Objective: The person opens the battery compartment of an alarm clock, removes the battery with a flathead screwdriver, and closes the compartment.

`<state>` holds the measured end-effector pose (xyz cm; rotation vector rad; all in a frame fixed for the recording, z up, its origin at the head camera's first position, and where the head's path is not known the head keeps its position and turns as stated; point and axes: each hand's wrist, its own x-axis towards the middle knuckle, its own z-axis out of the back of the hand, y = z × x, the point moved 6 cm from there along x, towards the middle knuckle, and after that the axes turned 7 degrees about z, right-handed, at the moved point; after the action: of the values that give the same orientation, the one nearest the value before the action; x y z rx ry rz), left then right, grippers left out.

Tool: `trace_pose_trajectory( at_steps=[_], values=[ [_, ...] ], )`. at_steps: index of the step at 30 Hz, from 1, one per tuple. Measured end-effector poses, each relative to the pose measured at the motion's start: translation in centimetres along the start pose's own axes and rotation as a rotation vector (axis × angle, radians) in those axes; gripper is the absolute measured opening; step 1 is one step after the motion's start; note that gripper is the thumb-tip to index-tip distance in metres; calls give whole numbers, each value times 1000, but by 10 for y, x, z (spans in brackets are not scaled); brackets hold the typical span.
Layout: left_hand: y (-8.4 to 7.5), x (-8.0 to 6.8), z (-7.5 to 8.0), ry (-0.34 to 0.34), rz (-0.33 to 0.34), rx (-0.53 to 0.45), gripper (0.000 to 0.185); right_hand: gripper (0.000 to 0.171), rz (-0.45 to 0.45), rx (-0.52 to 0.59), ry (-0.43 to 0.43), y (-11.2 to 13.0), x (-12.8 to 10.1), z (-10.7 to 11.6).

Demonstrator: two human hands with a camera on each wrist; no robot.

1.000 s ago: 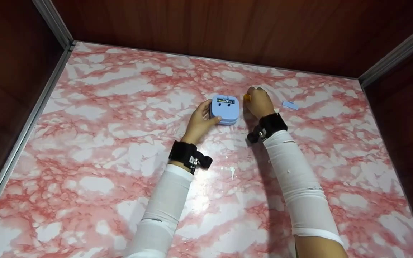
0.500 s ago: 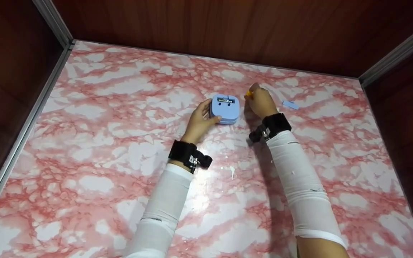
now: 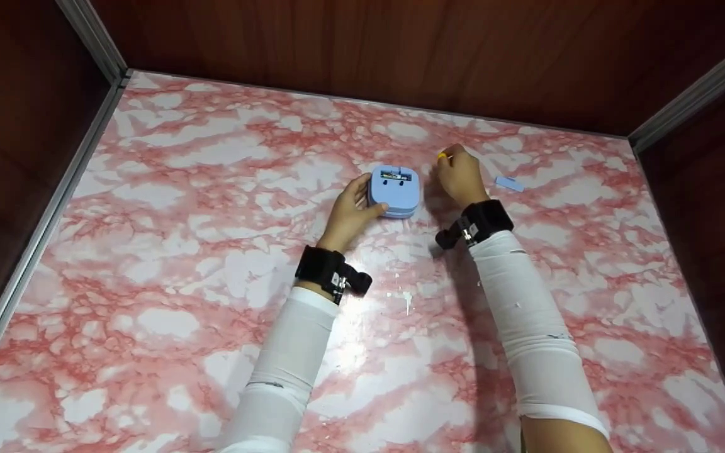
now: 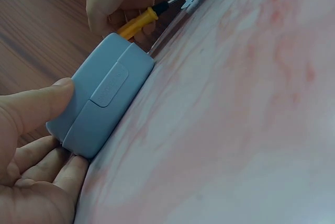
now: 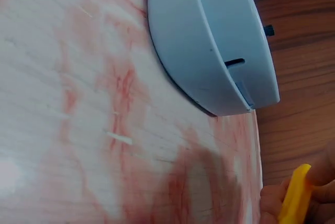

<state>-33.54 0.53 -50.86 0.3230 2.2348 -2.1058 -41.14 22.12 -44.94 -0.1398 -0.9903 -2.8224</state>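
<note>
A light-blue rounded-square box (image 3: 394, 198) rests on the table, a battery in the uncovered slot on its top and two small black pegs beside the slot. My left hand (image 3: 348, 215) grips its left side, thumb on the top near edge and fingers at the side. Just right of the box, my right hand (image 3: 463, 176) holds a screwdriver (image 4: 138, 24) by its yellow handle. In the left wrist view its black collar and metal shaft point away from the box. Only part of the yellow handle shows in the right wrist view.
A small light-blue cover (image 3: 510, 184) lies on the table right of my right hand. The pink-and-white marbled table (image 3: 211, 189) is bounded by dark wooden panels (image 3: 362, 50) at the back and both sides.
My right hand has shifted slightly right and back, away from the box, and the yellow screwdriver handle has turned in its fingers. My left hand and the box have stayed put.
</note>
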Motion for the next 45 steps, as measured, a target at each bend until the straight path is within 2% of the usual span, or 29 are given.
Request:
trace_pose_trajectory(
  at_steps=[7,13,19,21,26,30,35,38,45],
  values=[
    [-1,-1,-1,4,-12,-7,74,36,17,15,-101,4,0,9],
    [-2,-1,0,8,-18,-21,74,40,2,115,-138,11,-3,17],
    [-2,-1,0,6,-17,-14,75,45,60,141,-284,20,-4,27],
    [-2,-1,0,5,-18,-15,75,47,54,166,-317,23,-4,29],
    [-2,-1,0,-2,-16,-24,75,53,17,267,-337,29,-5,30],
    [-3,-1,-1,-2,-22,-34,74,55,22,448,-373,32,-6,31],
    [-2,-1,-1,-2,-9,-40,76,60,90,890,-400,36,-5,32],
    [-1,-1,-2,-2,4,-32,76,61,126,1070,-390,39,-5,34],
    [-2,-1,0,-7,9,-24,76,59,99,1220,-379,42,-5,35]
  ],
)
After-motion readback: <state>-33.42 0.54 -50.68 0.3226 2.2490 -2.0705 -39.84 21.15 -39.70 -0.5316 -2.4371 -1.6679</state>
